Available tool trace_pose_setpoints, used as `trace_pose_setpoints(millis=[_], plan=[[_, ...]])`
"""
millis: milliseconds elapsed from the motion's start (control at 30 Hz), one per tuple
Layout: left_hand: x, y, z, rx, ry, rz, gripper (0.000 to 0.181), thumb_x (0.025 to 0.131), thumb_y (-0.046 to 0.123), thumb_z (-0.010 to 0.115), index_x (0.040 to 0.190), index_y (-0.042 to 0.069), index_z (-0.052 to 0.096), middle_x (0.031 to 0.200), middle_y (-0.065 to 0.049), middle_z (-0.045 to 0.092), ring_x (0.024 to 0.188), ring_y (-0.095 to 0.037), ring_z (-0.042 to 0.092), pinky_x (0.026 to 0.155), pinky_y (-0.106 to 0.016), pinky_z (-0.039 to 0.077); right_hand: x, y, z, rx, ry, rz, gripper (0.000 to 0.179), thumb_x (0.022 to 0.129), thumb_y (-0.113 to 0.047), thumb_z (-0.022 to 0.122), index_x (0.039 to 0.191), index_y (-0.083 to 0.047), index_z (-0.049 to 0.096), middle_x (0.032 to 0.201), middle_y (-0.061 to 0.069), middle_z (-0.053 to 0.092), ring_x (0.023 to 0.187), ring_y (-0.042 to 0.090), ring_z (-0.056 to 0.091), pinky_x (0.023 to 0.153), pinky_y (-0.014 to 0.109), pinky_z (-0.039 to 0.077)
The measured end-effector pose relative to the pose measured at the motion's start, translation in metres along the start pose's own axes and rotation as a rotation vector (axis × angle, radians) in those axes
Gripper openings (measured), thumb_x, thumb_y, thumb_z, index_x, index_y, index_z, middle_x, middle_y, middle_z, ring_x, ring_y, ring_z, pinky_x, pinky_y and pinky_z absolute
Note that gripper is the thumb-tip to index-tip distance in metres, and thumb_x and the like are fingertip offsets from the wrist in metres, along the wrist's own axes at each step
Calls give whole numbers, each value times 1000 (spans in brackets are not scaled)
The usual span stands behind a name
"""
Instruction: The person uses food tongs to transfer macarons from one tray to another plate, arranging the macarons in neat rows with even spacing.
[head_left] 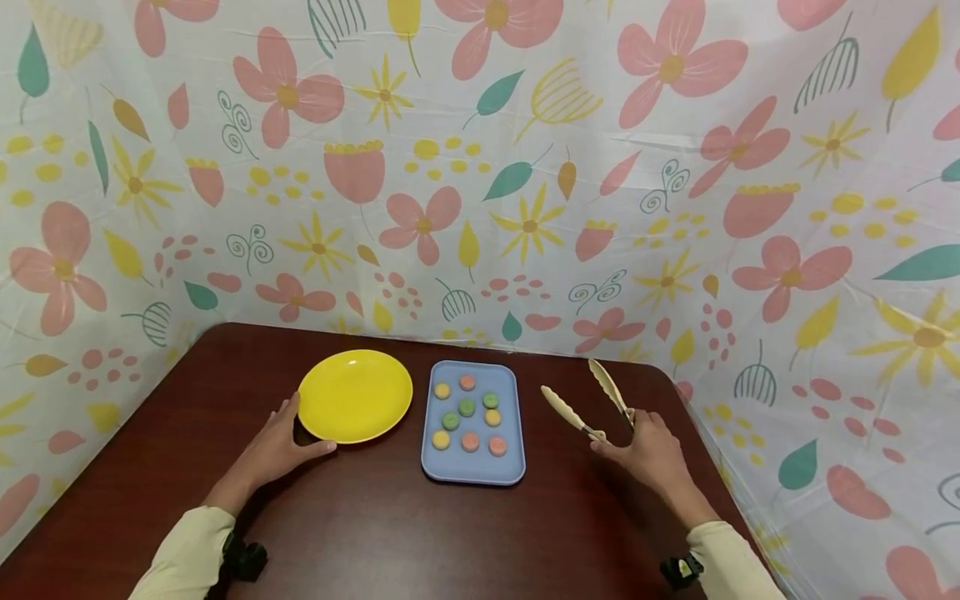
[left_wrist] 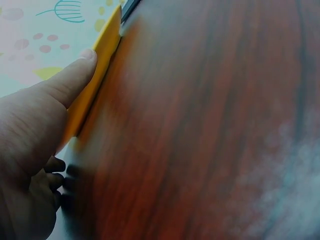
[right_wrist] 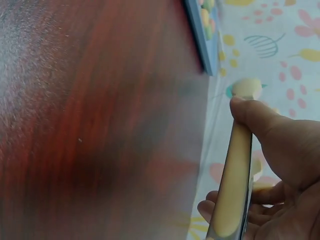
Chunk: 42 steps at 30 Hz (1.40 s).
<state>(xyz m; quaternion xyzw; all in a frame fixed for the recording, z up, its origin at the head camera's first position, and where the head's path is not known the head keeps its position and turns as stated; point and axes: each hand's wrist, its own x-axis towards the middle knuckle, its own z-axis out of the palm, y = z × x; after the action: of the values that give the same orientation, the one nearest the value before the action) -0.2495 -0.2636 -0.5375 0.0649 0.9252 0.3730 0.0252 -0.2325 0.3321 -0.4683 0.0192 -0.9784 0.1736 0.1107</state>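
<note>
My left hand (head_left: 273,450) holds the near left rim of a round yellow plate (head_left: 356,396), thumb along the near side and fingers at the left side. In the left wrist view the thumb lies against the rim of the plate (left_wrist: 93,82). My right hand (head_left: 651,454) grips a pair of tongs (head_left: 562,408) with cream scalloped tips, its arms spread apart and pointing away from me. The right wrist view shows the thumb along the upper arm of the tongs (right_wrist: 232,180). Nothing lies between the tips.
Between the hands a blue rectangular tray (head_left: 472,468) holds several small round macaron-like pieces (head_left: 469,442) in pink, yellow and green. All stand on a dark reddish-brown wooden table (head_left: 420,542). A flower-patterned cloth (head_left: 450,208) hangs behind and at both sides.
</note>
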Motion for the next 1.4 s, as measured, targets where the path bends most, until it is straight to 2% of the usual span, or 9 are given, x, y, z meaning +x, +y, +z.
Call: trace_pose_setpoints(millis=[233,433,700,800,900,1000,1133,1233,1400], plan=[[0,2,-3,2,-13,-1,133,81,61,80,163,2,-6,167,-30,6,152,-54,2,117,-74,10,3,-2,-13,-1,32,-75,86,71,-52,91,124,9,61,103,25,68,90,41,66,75,63,53],[1,1,0,16,-12,-22,133,80,64,78,163,4,-7,168,-30,6,152,-54,3,115,-76,12,6,-6,-21,18,-32,-102,88,72,-53,90,131,7,60,115,27,70,93,40,69,76,61,55],[1,-1,1,4,6,-10,129,82,64,77,165,9,-5,168,-28,11,152,-55,4,115,-77,12,5,-17,-26,40,-81,-158,80,76,-50,89,132,2,65,115,18,73,74,19,56,66,42,50],[1,-1,1,0,8,-10,129,82,64,77,165,10,-5,168,-28,11,152,-55,4,115,-77,12,4,-21,-27,58,-99,-177,79,77,-49,88,134,1,65,95,9,72,65,14,45,58,33,39],[1,-1,1,-7,16,2,129,81,64,78,165,10,-4,168,-27,13,152,-55,5,116,-76,11,4,-24,-28,74,-125,-194,75,78,-47,88,134,-1,66,76,0,61,60,12,37,53,29,30],[2,-2,1,-12,24,13,129,81,63,79,165,9,-2,168,-27,14,152,-54,6,118,-74,9,3,-28,-28,82,-150,-217,69,78,-44,88,132,-4,69,86,1,70,63,11,44,56,27,36],[3,-3,2,-12,29,18,128,81,63,78,165,10,-2,167,-26,15,152,-55,6,119,-73,9,1,-33,-28,85,-187,-253,65,79,-43,88,130,-6,71,118,11,74,83,16,66,69,34,52],[3,-4,3,-12,32,20,127,81,63,78,165,11,-1,167,-26,16,152,-55,6,118,-73,10,0,-36,-27,78,-204,-278,65,79,-42,88,129,-5,71,122,13,73,97,20,71,75,38,56],[2,-4,3,-10,36,21,126,82,61,79,165,11,-1,167,-26,17,152,-55,7,118,-74,11,0,-41,-24,56,-225,-330,57,78,-39,89,124,-8,75,108,3,77,78,7,62,65,29,50]])
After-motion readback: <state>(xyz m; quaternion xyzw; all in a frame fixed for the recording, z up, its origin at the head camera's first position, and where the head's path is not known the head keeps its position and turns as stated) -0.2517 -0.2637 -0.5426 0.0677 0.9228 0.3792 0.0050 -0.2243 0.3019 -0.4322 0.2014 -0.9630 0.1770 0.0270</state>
